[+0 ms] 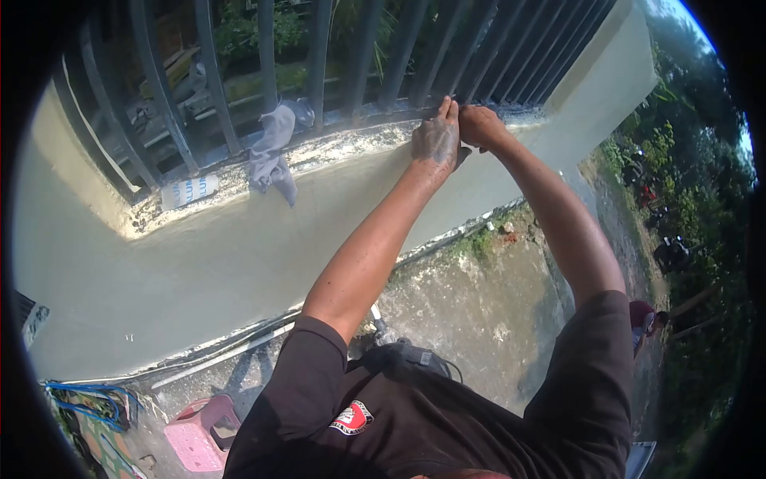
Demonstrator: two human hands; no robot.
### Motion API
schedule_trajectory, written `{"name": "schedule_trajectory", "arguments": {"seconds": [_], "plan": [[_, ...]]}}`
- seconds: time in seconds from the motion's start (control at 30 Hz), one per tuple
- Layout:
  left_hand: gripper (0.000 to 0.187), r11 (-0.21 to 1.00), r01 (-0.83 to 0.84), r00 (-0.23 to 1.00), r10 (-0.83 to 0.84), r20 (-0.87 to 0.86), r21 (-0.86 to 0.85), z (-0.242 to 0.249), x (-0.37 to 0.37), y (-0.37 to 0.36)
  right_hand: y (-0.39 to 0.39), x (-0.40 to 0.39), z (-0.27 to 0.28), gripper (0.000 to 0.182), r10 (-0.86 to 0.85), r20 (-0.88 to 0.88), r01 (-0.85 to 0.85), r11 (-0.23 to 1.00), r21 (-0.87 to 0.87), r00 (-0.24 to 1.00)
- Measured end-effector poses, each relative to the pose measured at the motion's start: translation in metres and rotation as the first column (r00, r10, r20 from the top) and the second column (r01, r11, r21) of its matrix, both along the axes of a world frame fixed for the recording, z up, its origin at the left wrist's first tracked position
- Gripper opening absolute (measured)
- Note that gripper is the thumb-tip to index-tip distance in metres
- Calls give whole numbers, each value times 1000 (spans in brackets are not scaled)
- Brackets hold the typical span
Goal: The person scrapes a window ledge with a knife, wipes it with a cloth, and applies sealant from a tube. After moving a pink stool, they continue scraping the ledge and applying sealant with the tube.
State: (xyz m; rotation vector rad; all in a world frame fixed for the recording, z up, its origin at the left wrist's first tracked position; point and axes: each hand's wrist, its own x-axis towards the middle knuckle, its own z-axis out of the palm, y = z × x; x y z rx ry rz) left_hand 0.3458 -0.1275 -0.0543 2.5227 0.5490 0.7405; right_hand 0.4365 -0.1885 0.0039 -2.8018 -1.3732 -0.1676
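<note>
Both hands are at the foot of the dark metal bars, over the rough, white-flecked sill. My left hand has a grey smear across its back. Two of its fingers point up close together, and the rest are curled out of sight. Touching or nearly touching it, my right hand is closed, knuckles toward the bars. A small dark piece shows below and between the hands; its kind is hidden. Farther left, a grey cloth drapes over the sill edge. Beside it lies a white strip with blue lettering.
Below the sill runs a smooth grey wall, with a pale pipe along its foot. On the ground are a pink plastic stool and a blue hose. Another person is at the far right, near greenery.
</note>
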Motion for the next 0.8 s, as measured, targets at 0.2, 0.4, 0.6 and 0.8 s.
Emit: {"name": "schedule_trajectory", "arguments": {"seconds": [0.2, 0.4, 0.6, 0.8], "plan": [[81, 999, 34, 997, -32, 70, -34, -1, -20, 11, 15, 16, 0, 33, 183, -35, -183, 910, -373, 982], [77, 998, 57, 997, -55, 54, -37, -1, -46, 12, 10, -3, -7, 44, -14, -253, -16, 993, -113, 967], [82, 996, 85, 992, -84, 97, -6, 0, -51, 10, 10, -21, 5, 39, -75, -142, 58, 991, -118, 987], [82, 994, 99, 981, -104, 164, 36, -12, -38, 20, 20, -14, -2, 52, -12, -101, 1, 994, -110, 995]]}}
